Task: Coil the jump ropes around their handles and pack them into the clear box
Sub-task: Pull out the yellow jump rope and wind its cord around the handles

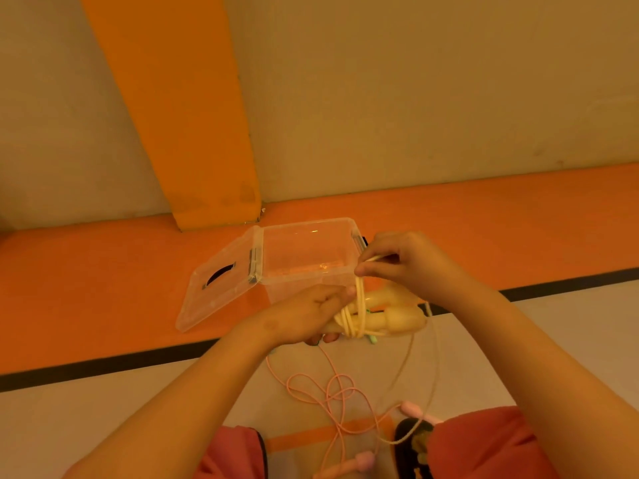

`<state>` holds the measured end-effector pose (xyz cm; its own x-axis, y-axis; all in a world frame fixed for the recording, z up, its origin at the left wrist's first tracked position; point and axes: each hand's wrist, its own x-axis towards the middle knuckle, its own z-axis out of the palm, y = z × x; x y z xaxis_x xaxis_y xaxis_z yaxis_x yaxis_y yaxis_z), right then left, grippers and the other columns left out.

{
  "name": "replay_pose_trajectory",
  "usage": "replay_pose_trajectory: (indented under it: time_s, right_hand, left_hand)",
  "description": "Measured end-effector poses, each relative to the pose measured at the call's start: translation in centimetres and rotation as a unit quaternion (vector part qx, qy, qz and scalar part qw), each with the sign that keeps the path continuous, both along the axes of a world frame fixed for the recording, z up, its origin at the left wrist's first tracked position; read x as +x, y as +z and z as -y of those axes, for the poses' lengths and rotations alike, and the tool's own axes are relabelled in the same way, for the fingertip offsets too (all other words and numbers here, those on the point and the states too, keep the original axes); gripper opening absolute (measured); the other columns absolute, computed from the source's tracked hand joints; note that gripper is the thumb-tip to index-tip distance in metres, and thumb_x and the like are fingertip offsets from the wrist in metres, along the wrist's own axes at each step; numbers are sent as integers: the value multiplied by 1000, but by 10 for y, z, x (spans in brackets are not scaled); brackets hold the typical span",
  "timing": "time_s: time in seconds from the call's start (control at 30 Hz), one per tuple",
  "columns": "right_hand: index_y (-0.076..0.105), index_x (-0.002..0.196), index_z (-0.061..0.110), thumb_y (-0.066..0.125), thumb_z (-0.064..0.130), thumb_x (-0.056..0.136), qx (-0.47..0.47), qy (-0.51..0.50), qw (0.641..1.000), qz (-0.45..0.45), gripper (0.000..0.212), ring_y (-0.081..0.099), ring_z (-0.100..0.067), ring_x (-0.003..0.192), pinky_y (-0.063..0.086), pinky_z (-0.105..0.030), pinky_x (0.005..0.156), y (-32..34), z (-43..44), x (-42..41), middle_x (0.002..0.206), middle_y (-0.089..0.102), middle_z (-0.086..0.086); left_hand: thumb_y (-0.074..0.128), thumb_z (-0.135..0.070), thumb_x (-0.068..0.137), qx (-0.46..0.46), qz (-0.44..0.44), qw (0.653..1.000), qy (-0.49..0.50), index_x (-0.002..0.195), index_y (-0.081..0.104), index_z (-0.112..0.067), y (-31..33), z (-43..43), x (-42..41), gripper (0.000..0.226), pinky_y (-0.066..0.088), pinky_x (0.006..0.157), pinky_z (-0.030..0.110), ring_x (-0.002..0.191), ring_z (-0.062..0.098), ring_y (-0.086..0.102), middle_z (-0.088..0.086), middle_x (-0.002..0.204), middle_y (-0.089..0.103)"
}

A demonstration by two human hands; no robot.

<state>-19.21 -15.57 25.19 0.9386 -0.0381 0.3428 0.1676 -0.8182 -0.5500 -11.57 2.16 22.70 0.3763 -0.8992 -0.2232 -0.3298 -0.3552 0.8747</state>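
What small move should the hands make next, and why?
Probably the right hand should bring its pinched cord around the cream handles once more: the left hand holds them, few turns are wound, and much cord hangs loose.

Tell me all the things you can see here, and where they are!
Clear box: one, see-through, on the orange floor strip, nothing seen inside.
Lid: one, see-through, swung open to the box's left.
Cream jump rope: one, pale yellow, partly wound around its handles, held up in front of the box.
Pink jump rope: one, pink, loose and tangled on the grey floor near the knees.
Black line: one, between the orange and grey floor.
Left hand: grips the cream handles.
Right hand: pinches the cream cord above them.
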Motion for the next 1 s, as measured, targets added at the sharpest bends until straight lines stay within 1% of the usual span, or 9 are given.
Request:
replay_pose_trajectory:
  time_s: [0.1,0.2,0.33,0.43,0.53,0.67,0.8,0.9,1.0]
  right_hand:
    - [75,83,12,72,24,79,40,-4,998,-45,13,54,3,64,37,-13,58,-1,5,-4,70,60,14]
    - [74,80,14,73,23,78,58,13,996,-71,9,58,0,67,41,-14,60,-1,4,-7,72,63,12]
    - [73,74,12,76,29,73,92,14,990,-107,18,58,-17,63,43,-30,59,-2,8,-7,69,66,-3]
    - [71,71,9,75,27,72,163,-4,981,-107,18,54,-4,62,41,-20,57,1,16,-10,67,65,-6]
    - [71,73,8,71,26,70,284,-5,955,-82,18,58,-7,66,45,-18,60,3,25,-9,70,67,-5]
    - [68,76,4,68,21,73,329,-11,942,-73,18,58,-5,62,45,-14,56,2,28,-7,67,66,0]
    - [70,78,13,63,13,83,305,-23,950,-67,9,59,-10,68,46,-17,60,5,31,-9,76,69,-6]
    - [70,83,12,58,7,88,289,-25,955,-64,14,53,-13,60,43,-17,54,7,36,-14,76,64,-17]
    - [71,81,20,58,10,89,258,-47,964,-49,18,46,-8,53,38,-16,50,6,40,-17,64,59,-8]
  left_hand:
    - [27,-52,99,-23,20,999,-30,88,59,-22,1,2,-3,46,33,45,20,45,9,38,3,58,50]
    - [57,-64,81,-9,90,995,-50,78,62,-27,-2,6,-2,37,43,58,35,57,12,53,2,69,63]
    - [70,-43,76,24,133,990,-39,88,66,-21,-3,5,-1,25,47,59,40,62,16,58,4,76,67]
    - [61,-11,88,-23,44,998,-36,87,61,-10,6,-1,5,2,42,50,26,55,12,55,8,69,63]
    - [49,-1,94,-52,-56,997,-21,90,57,-7,14,-5,7,11,26,37,16,41,7,45,-4,54,58]
    - [50,-11,95,-56,-109,992,-24,106,55,0,12,-5,10,16,19,36,17,33,6,32,0,50,56]
    - [53,-21,80,-78,-142,987,-19,107,56,-6,11,-5,15,31,22,35,14,35,4,39,-1,53,58]
    - [61,-29,74,-130,-165,978,-8,99,58,-12,9,-7,21,30,21,35,15,34,7,34,6,57,57]
    - [55,-30,80,-184,-166,969,2,86,57,-12,9,-9,26,19,23,38,16,34,10,28,13,61,55]
